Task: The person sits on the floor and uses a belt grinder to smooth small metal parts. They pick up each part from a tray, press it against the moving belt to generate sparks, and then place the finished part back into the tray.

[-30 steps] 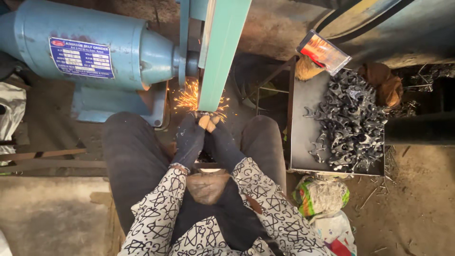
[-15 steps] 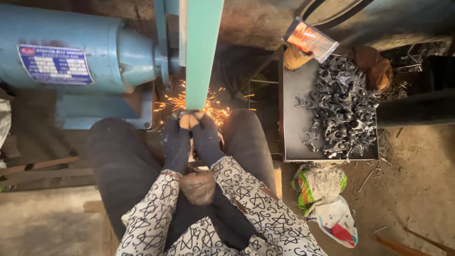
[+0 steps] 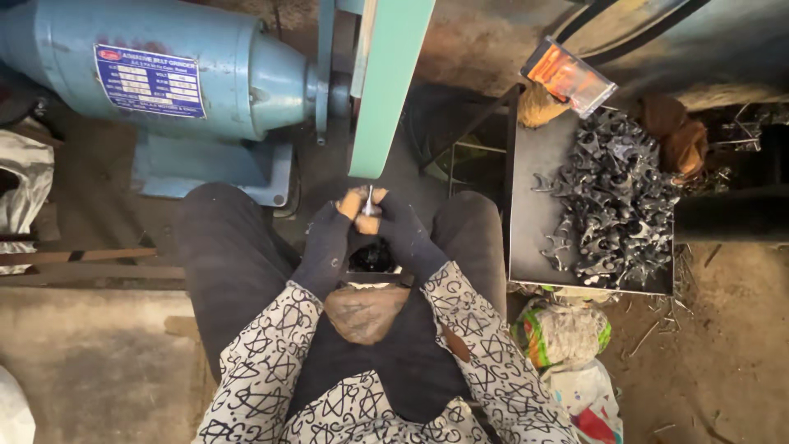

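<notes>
My left hand (image 3: 329, 238) and my right hand (image 3: 403, 230), both in dark fingerless gloves, meet in front of me and pinch a small shiny metal piece (image 3: 368, 201) between their fingertips. The piece stands just below the lower end of the green grinding belt guard (image 3: 386, 90), a little apart from it, and no sparks show. The blue belt grinder motor (image 3: 189, 74) lies to the left. My knees in dark trousers flank the hands.
A dark metal tray (image 3: 530, 222) at the right holds a heap of several grey metal parts (image 3: 616, 205). An orange packet (image 3: 569, 76) lies at its far end. Crumpled bags (image 3: 563, 333) sit by my right knee, and a white sack (image 3: 20, 193) at the left.
Sparks flew at the belt in both earlier frames; now they have stopped and the hands have drawn the metal piece slightly back from the belt.
</notes>
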The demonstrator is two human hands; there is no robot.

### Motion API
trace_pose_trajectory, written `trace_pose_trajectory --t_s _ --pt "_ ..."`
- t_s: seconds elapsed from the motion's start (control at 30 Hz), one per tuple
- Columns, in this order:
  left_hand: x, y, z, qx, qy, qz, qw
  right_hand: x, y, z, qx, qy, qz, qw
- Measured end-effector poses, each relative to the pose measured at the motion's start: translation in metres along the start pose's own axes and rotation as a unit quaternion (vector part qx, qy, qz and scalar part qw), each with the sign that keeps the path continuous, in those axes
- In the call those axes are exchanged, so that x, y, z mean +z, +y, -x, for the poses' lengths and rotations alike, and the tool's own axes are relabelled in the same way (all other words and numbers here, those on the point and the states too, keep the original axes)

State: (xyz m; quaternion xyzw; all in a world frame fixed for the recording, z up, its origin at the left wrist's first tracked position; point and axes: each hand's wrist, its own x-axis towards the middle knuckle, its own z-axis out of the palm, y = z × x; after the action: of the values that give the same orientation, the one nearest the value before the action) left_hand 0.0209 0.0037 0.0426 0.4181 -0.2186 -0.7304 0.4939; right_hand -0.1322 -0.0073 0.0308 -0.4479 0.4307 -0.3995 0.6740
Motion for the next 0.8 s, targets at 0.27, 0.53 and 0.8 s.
trace_pose_trajectory --t_s 0.27,0.53,0.8 --pt "-0.012 -0.012 -0.030 -0.013 -0.008 0.084 0.996 -0.009 0.008 -0.028 0.047 -0.017 -0.222 0.974" --pt "-0.006 0.006 -0.012 -0.034 0.070 -0.433 0.898 -0.004 -0.011 0.003 -0.054 -0.026 0.136 0.989" --pt "-0.027 -0.030 -0.017 -0.195 -0.087 0.246 0.945 0.005 -0.001 0.018 -0.062 0.024 0.043 0.997"
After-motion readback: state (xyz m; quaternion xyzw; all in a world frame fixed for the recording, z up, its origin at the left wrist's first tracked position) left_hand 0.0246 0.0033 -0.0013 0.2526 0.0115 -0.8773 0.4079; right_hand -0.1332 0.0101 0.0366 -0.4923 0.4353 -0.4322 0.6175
